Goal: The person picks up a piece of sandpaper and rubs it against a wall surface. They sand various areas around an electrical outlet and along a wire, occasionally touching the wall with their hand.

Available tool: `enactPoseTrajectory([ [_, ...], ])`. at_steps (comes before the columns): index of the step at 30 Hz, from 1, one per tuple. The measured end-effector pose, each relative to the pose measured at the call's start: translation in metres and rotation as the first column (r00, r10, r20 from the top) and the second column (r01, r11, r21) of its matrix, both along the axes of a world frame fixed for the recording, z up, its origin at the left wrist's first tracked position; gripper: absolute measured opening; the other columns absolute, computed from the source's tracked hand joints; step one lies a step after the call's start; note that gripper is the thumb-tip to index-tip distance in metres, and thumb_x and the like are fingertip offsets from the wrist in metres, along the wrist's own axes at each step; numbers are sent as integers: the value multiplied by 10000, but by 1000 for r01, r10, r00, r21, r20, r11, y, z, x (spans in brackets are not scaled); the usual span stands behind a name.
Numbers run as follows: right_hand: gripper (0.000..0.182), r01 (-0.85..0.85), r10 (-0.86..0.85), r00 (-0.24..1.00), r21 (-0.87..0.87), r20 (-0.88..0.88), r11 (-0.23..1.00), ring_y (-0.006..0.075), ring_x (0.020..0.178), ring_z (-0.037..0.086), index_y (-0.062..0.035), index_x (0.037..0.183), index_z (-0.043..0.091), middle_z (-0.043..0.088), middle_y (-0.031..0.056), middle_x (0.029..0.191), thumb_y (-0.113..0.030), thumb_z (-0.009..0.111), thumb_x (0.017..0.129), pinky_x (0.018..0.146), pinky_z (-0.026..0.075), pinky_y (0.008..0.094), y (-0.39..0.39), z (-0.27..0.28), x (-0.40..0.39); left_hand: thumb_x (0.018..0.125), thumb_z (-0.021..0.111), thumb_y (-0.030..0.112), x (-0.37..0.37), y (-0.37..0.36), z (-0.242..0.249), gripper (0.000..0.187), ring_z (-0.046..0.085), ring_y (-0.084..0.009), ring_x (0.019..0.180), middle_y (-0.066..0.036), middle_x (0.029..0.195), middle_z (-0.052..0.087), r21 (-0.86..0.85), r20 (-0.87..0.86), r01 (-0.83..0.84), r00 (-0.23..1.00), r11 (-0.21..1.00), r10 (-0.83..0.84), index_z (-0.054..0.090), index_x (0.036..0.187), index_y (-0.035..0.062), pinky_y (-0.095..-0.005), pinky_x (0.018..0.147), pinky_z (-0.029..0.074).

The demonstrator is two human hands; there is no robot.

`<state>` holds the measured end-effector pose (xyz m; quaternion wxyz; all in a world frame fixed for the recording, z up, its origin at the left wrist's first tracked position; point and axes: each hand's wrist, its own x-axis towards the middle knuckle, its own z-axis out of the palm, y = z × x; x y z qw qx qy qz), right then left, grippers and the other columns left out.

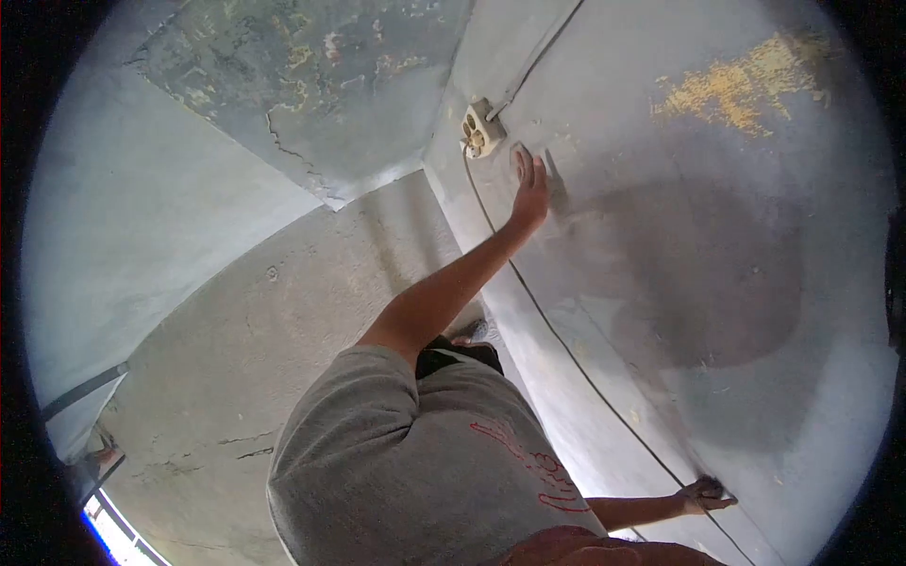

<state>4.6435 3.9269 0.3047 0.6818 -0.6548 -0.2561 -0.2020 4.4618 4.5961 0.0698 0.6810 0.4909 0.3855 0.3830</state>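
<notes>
My left hand point(531, 189) reaches out to the grey wall point(604, 123), its fingers stretched and lying close against the surface. Just beyond its fingertips is a white power socket block point(483, 129) with a plug in it. Lower down in the view, my right hand point(700, 496) is at the same wall beside a dark cable point(604, 396). Its fingers are curled around a small dark thing point(717, 489) that I cannot make out.
The cable runs down along the wall from the socket, and another cord point(547, 47) leads up from it. Yellowish worn paint point(746, 85) marks the wall. A cracked, stained concrete floor point(255, 349) and a peeling grey surface point(311, 85) lie to the left.
</notes>
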Motion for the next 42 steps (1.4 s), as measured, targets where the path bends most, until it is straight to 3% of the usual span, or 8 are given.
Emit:
enactPoseTrajectory([
  [2, 683, 312, -302, 950, -219, 78, 925, 120, 573, 420, -80, 1451, 15, 444, 9, 730, -139, 442, 922, 529, 414, 313, 41, 8, -25, 969, 260, 106, 4, -6, -14, 549, -45, -437, 1356, -291, 1459, -58, 134, -41, 27, 999, 991, -22, -35, 1409, -39, -419, 1124, 100],
  [6, 384, 248, -247, 969, 17, -20, 969, 113, 506, 366, -82, 1268, 358, 420, -2, 643, -244, 447, 932, 485, 358, 276, 34, 5, -21, 914, 277, -10, 45, 24, -114, 579, -39, -438, 1357, -308, 1452, -33, 643, -326, 61, 924, 764, 200, -28, 1404, -55, -417, 1123, 111],
  [13, 496, 470, -487, 863, 143, 131, 871, 98, 336, 193, -142, 583, 470, 238, -34, 440, -434, 358, 968, 350, 179, 235, 112, 21, -47, 829, 114, 739, -6, 8, -13, 981, 182, -340, 1358, -265, 1444, 200, -214, -35, 163, 984, 963, -175, 169, 1401, -55, -368, 1105, 141],
  [20, 367, 176, -138, 981, 314, -140, 933, 111, 339, 219, -97, 1053, 636, 282, -23, 462, -366, 403, 966, 350, 200, 251, 69, 13, -27, 975, 130, 474, 0, 22, -32, 676, 65, -365, 1377, -313, 1454, -6, 194, 10, 105, 994, 975, -109, -25, 1421, -9, -353, 1110, 131],
  [26, 356, 702, -410, 554, -142, 725, 698, 97, 381, 233, -217, 1307, 460, 271, -35, 494, -312, 407, 969, 372, 199, 231, 91, 11, -35, 940, 155, 531, 10, 36, -49, 745, 85, -353, 1376, -283, 1464, 25, 162, -84, 86, 994, 983, -73, 19, 1420, -22, -369, 1106, 154],
  [29, 287, 223, -194, 972, 257, -131, 940, 95, 374, 231, -262, 1200, 569, 289, -39, 488, -336, 433, 958, 370, 185, 247, 87, 22, -42, 967, 177, 480, 40, 47, -105, 697, 74, -363, 1376, -290, 1464, -1, 537, -191, -7, 973, 844, 130, 14, 1420, -24, -374, 1106, 165],
  [35, 269, 314, -278, 946, 253, -168, 915, 89, 370, 233, -265, 1133, 604, 311, -44, 483, -364, 427, 957, 374, 176, 234, 102, 26, -48, 963, 256, 69, 43, 15, -116, 514, 30, -424, 1360, -318, 1450, -4, 697, -204, 15, 963, 717, 177, 30, 1407, -58, -366, 1106, 183],
  [42, 330, 292, -188, 939, 373, -289, 881, 87, 418, 209, -245, 1268, 507, 242, -51, 507, -332, 432, 959, 402, 175, 241, 77, 17, -33, 972, 166, 479, 26, 5, -60, 699, -12, -304, 1392, -222, 1489, -65, 261, -54, -14, 998, 965, 29, -44, 1418, -16, -341, 1122, 94],
])
